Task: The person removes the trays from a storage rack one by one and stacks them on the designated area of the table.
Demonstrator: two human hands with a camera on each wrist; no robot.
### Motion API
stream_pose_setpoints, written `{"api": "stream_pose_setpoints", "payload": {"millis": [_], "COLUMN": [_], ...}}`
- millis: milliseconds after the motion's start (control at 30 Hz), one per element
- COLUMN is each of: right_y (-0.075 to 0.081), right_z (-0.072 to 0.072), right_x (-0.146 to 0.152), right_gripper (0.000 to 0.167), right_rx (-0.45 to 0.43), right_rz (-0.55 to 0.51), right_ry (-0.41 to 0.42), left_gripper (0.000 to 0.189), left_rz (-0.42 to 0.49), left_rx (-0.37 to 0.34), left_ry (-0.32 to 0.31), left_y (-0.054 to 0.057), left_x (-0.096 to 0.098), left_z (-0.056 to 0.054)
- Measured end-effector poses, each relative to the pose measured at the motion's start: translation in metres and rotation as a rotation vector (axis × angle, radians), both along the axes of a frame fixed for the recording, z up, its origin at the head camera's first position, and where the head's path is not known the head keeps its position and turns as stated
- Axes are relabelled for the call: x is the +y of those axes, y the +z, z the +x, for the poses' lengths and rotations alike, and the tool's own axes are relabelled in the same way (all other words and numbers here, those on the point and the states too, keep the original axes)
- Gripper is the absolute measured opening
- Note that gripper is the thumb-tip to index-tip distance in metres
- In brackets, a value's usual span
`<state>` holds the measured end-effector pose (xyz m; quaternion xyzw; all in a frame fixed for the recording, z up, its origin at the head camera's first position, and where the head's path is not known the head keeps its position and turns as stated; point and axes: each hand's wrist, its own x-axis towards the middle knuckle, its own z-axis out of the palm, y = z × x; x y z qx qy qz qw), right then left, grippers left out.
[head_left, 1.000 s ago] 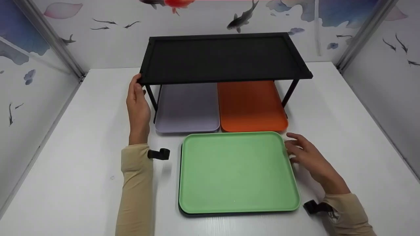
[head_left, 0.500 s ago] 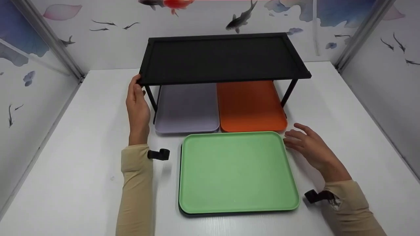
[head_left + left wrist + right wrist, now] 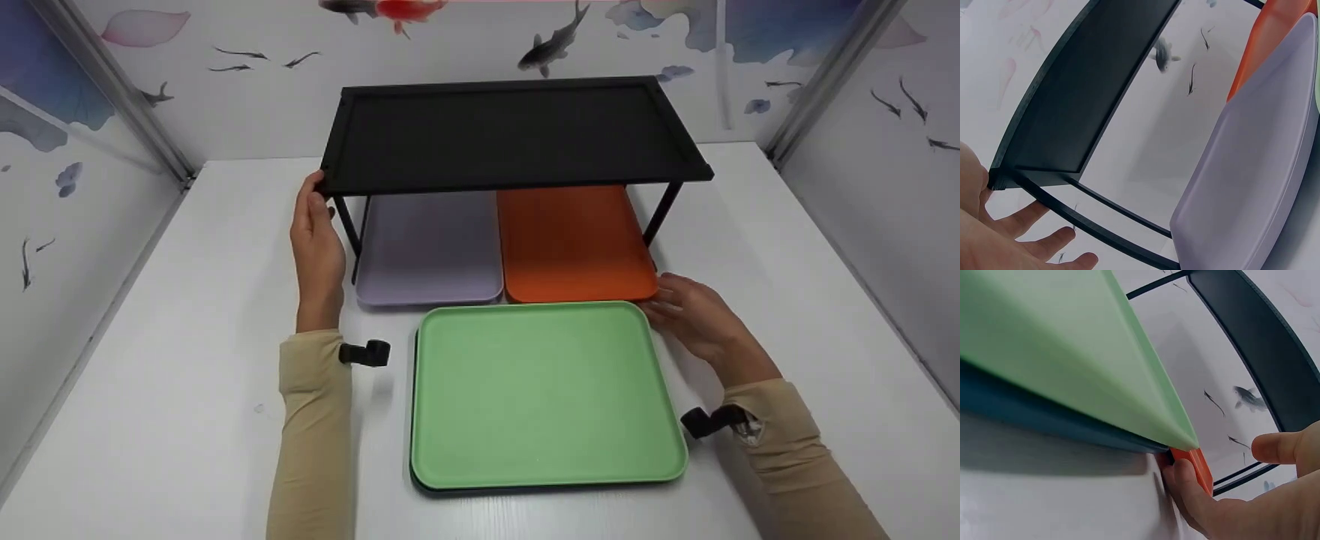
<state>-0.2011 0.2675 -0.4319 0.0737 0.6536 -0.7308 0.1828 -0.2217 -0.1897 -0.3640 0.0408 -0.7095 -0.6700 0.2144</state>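
Note:
My left hand (image 3: 319, 251) is at the front left corner of a black rack (image 3: 510, 135), its thumb and fingers about the corner. In the left wrist view the other fingers spread loosely beside the rack's leg. Beneath the rack, a lilac tray (image 3: 431, 251) and an orange tray (image 3: 577, 247) lie side by side. My right hand (image 3: 701, 319) is at the orange tray's front right corner, fingertips against its side and partly hidden; in the right wrist view its thumb (image 3: 1275, 447) stands apart. Just in front lies a green tray (image 3: 547, 397) on a dark blue tray (image 3: 1055, 422).
The white table (image 3: 187, 375) is bounded by walls printed with fish, with metal posts (image 3: 120, 90) at the corners. The rack's right front leg (image 3: 664, 214) stands close to the orange tray. Table surface shows on both sides of the trays.
My right hand has moved up and inward from the green tray's right edge to the orange tray's corner. The left hand, rack and trays stay essentially where they were.

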Motion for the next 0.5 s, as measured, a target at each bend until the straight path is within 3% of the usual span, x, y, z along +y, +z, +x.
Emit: {"api": "stream_pose_setpoints", "payload": {"millis": [100,267,500], "right_y": [-0.001,0.001,0.011], "right_z": [-0.002,-0.004,-0.006], "right_x": [0.0,-0.001,-0.007], "right_gripper": [0.049,0.053,0.062], "right_rx": [-0.022,-0.027,-0.085], "right_rz": [-0.03,-0.053,-0.185], "right_ry": [-0.007,-0.012,-0.081], "left_gripper": [0.046,0.047,0.046], "left_rz": [-0.008,-0.009,-0.007], "left_rx": [-0.003,0.006,0.027], "left_ry": [0.007,0.007,0.001], "left_y": [-0.007,-0.021,-0.022], "left_x": [-0.004,-0.01,-0.01], "left_z": [-0.007,-0.017,-0.018]}}
